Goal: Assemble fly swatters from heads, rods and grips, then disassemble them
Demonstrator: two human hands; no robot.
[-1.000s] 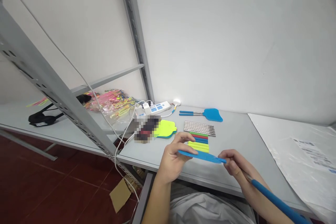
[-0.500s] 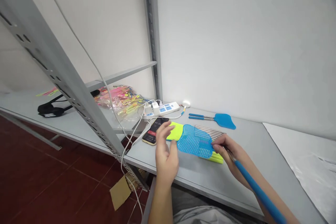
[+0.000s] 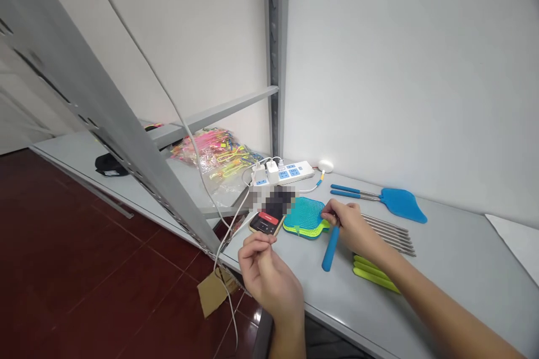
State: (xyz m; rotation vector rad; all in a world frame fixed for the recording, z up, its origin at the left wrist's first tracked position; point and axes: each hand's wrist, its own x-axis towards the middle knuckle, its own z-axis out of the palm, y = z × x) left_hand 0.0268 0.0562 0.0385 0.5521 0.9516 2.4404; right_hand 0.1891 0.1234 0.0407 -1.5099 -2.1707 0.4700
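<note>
My right hand (image 3: 347, 223) pinches a blue fly swatter near the neck of its mesh head (image 3: 305, 212). A blue handle (image 3: 330, 249) slants down below these fingers; the hand hides how it joins the head. That blue mesh lies over a yellow-green swatter head (image 3: 311, 231) on the table. Nearer me, my left hand (image 3: 273, 277) is raised palm up, fingers curled to the thumb, with nothing seen in them. Several metal rods (image 3: 391, 233) and yellow-green handles (image 3: 373, 274) lie right of and partly under my right arm. Blue swatters (image 3: 398, 202) with rods and handles lie at the back.
A phone (image 3: 269, 216) lies beside a power strip (image 3: 290, 174) with plugs and white cables. A grey metal shelf post (image 3: 126, 140) rises at left. Behind it is a bag of colourful items (image 3: 214, 148). A white sheet (image 3: 517, 241) lies far right; cardboard (image 3: 217, 291) is on the floor.
My right hand has moved left to the swatter heads, and the blue mesh now sits over the yellow-green one. My left hand has dropped nearer me and its fingers have curled closed.
</note>
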